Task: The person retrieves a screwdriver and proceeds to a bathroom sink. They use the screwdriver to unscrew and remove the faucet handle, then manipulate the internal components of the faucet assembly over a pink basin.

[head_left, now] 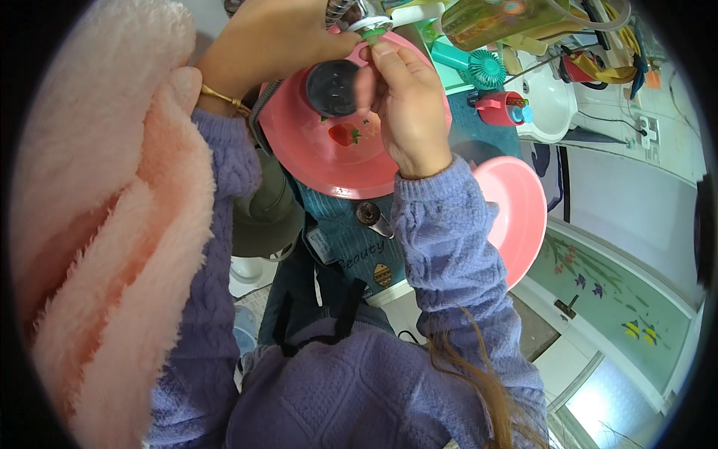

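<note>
A large pink basin (321, 168) with a strawberry print stands on the blue-green cloth. Over its far side my two hands meet. The fingers of my right hand (419, 112) are pinched together, close beneath a small green piece (372, 34) by the metal fitting (366, 16). My left hand (280, 37) reaches in from the left with bent fingers, their tips against those of my right hand. Whatever lies between the fingertips is too small or hidden. A dark round object (333, 88) shows in the basin, just below my left hand.
A smaller pink basin (516, 217) is right of my right sleeve. Behind are a teal handheld fan (486, 69), a pink cup (501, 108), a clear jug (493, 22) and a white sink (550, 97). A fluffy pink cloth (112, 224) hangs at the left. A grey hose (258, 112) skirts the basin.
</note>
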Tool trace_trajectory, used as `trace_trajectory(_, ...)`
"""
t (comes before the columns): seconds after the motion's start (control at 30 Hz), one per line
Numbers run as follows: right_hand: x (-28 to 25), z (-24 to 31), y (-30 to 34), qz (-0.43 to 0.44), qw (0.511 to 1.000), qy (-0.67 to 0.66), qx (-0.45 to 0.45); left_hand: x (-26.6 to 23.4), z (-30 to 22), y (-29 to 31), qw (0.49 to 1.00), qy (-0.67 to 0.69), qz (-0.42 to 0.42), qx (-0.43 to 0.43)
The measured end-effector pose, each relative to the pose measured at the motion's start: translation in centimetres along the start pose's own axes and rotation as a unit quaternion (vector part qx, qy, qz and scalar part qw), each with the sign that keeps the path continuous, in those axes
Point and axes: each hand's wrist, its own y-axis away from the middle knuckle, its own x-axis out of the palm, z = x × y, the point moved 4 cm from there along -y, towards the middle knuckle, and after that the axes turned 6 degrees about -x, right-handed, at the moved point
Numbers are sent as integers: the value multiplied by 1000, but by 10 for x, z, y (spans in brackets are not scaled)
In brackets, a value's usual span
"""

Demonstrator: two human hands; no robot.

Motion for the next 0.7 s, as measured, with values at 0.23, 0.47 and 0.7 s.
trace_trajectory(0.23, -6, -7, -6, -33, 952, 249, -178, 1, -1, 0, 1000, -4, -6, -23)
trace_trajectory(0.47, -19, -2, -14, -31, 836, 395, -380, 5, -4, 0, 999, 3, -27, -27)
trace_trajectory(0.7, -15, 11, -9, 8, 808, 483, -338, 5, -6, -1, 999, 1, -37, -34)
